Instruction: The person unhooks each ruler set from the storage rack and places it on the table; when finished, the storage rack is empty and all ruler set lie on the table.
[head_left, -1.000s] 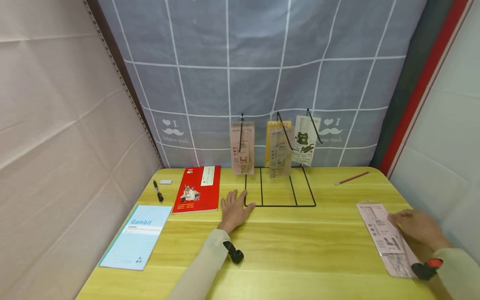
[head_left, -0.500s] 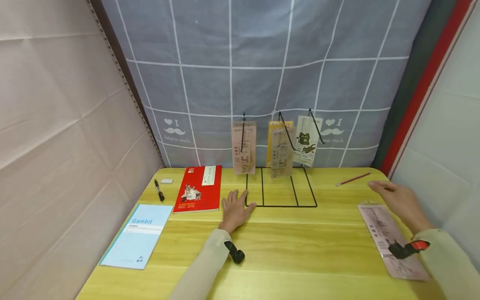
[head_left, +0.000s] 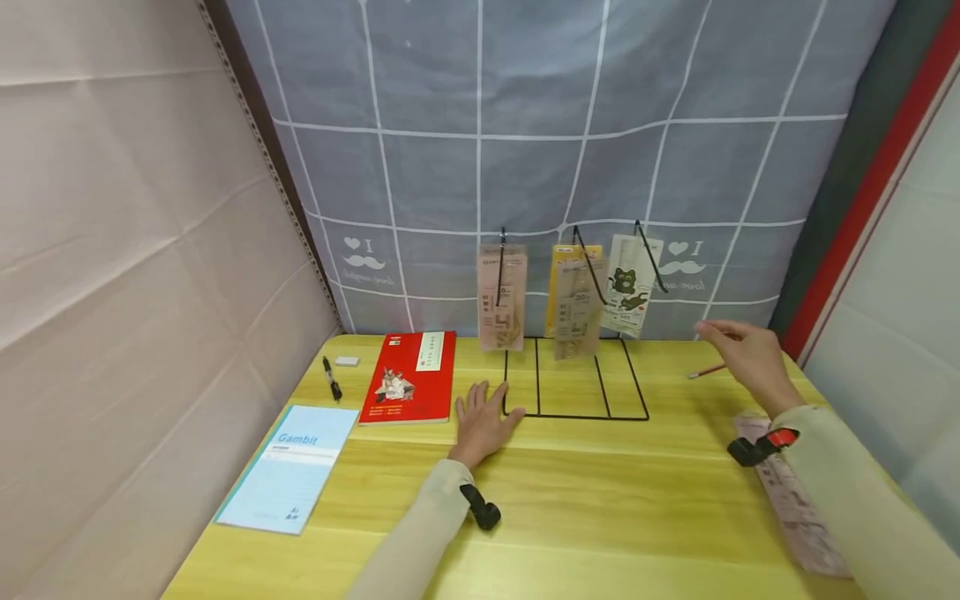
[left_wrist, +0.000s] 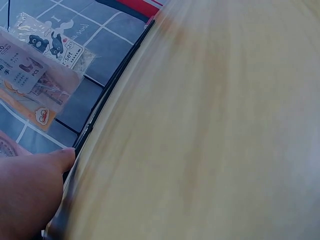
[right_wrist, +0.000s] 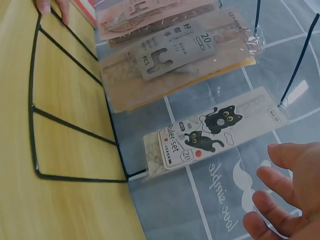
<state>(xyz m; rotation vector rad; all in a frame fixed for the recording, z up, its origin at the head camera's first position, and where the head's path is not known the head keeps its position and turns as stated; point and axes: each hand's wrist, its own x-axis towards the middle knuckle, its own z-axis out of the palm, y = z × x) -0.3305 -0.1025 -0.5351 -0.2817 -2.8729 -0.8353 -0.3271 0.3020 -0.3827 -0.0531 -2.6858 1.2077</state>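
My left hand [head_left: 483,425] rests with spread fingers on the table at the front left corner of the black wire display rack [head_left: 585,417]; its thumb touches the frame in the left wrist view. My right hand [head_left: 752,367] is raised right of the rack, fingers loosely bent and holding nothing. Near its fingers in the right wrist view hangs a white cat-print ruler set [right_wrist: 200,135] on the right hook. The middle hook bears a pinkish clear-packed ruler set [head_left: 577,337] before a yellow package [head_left: 556,283]. Pink ruler sets [head_left: 495,329] hang from the left hook.
Another pink ruler set [head_left: 798,508] lies at the table's right, partly beneath my right forearm. A red pencil [head_left: 705,372] is partly behind the right hand. At left are a red book [head_left: 408,392], a light blue notebook [head_left: 292,475], an eraser [head_left: 347,362] and a pen [head_left: 332,379].
My right hand has left the pink ruler set on the table and moved up and leftward toward the rack. My left hand stays at the rack's corner. The head view has shifted slightly.
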